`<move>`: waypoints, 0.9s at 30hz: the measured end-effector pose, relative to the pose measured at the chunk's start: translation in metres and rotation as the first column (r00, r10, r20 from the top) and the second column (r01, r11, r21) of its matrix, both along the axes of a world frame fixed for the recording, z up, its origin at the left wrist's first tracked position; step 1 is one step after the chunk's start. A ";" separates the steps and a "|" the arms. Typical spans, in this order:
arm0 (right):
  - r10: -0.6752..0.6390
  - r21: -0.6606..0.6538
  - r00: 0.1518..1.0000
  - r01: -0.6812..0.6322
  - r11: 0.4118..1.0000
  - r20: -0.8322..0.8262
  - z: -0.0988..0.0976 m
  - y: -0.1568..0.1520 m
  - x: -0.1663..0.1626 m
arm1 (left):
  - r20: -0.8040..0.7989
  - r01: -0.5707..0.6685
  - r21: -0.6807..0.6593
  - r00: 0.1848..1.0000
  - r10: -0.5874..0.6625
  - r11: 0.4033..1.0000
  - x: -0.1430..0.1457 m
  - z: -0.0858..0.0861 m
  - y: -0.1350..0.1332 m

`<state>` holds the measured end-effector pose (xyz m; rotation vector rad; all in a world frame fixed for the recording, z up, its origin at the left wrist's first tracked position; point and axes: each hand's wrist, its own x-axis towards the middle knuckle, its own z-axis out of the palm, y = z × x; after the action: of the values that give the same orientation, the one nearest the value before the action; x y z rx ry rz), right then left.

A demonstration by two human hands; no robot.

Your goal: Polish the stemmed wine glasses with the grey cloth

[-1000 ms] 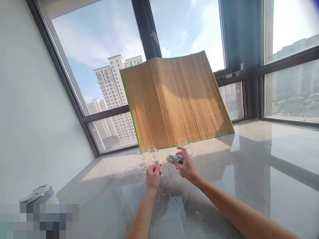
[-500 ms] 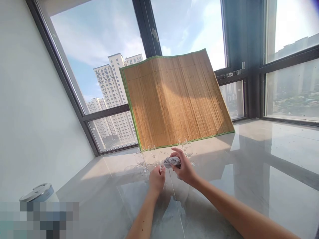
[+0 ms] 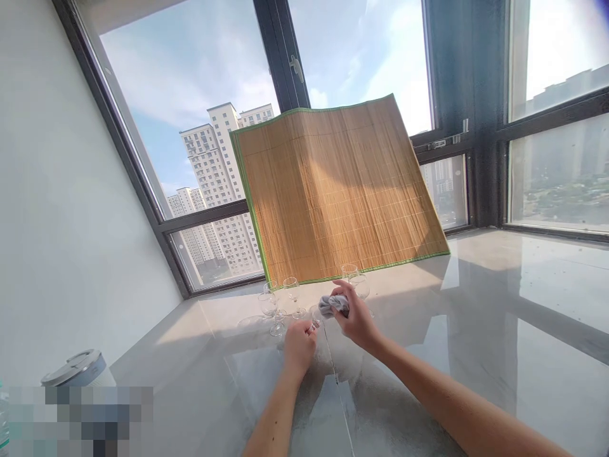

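My left hand (image 3: 299,346) is closed round the stem of a small clear wine glass (image 3: 314,317), which tilts toward the right. My right hand (image 3: 356,320) grips a bunched grey cloth (image 3: 332,304) and presses it against the bowl of that glass. Three more stemmed glasses stand upright on the glossy counter (image 3: 476,343): two to the left of my hands (image 3: 269,308) (image 3: 292,293) and one behind my right hand (image 3: 358,284).
A bamboo mat (image 3: 337,190) with green edging leans against the window (image 3: 190,95) behind the glasses. A white wall runs along the left. A round container with a metal lid (image 3: 76,369) sits at the lower left, above a blurred patch.
My left hand has lifted one glass from the group on the left and brought it rightward to the cloth. My right hand now has the cloth against the glass.
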<state>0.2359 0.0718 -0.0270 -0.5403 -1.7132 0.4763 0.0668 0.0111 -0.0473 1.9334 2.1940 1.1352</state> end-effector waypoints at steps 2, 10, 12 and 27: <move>-0.021 0.003 1.000 0.021 1.000 -0.007 0.000 0.002 0.001 | -0.024 -0.013 0.052 1.000 0.014 0.999 -0.001 0.001 -0.001; -0.111 -0.008 0.992 0.111 0.994 -0.063 0.008 0.005 0.005 | 0.164 -0.016 0.165 0.986 -0.011 0.986 -0.004 -0.003 0.004; -0.134 -0.025 0.988 0.132 0.991 -0.078 0.010 0.006 0.006 | 0.262 -0.028 0.163 0.965 -0.016 0.986 -0.004 -0.002 0.006; -0.046 -0.145 0.999 0.043 0.988 -0.016 -0.003 0.012 0.002 | 0.625 -0.044 0.157 0.778 -0.064 0.987 -0.001 0.011 0.000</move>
<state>0.2378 0.0840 -0.0297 -0.6752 -1.6526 0.5751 0.0654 0.0112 -0.0360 1.3016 1.7550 1.6959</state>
